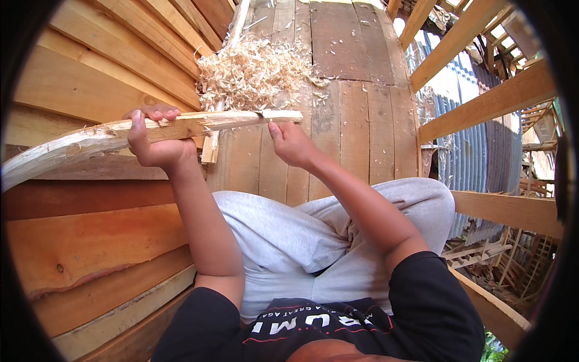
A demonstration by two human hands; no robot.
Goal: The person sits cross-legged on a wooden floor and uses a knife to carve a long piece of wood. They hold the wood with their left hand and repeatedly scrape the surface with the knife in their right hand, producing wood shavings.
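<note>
A long, pale, roughly split strip of wood (181,128) runs from the far left to the middle of the view, fibrous and bent toward its left end. My left hand (160,142) is wrapped round it from below, with the thumb on the near side and fingertips showing over the far side. Close to its right end, my right hand (292,143) is closed in a fist just below the strip. A small, thin dark blade (260,113), apparently a knife's, crosses the strip above my right thumb. Its handle is hidden in the fist.
A heap of curled wood shavings (253,69) lies on the plank floor (356,133) beyond the strip. Board walls (90,229) stand close on my left. Wooden rails (488,111) run along the right, with corrugated metal sheets (470,145) behind them. My crossed legs (289,229) are below.
</note>
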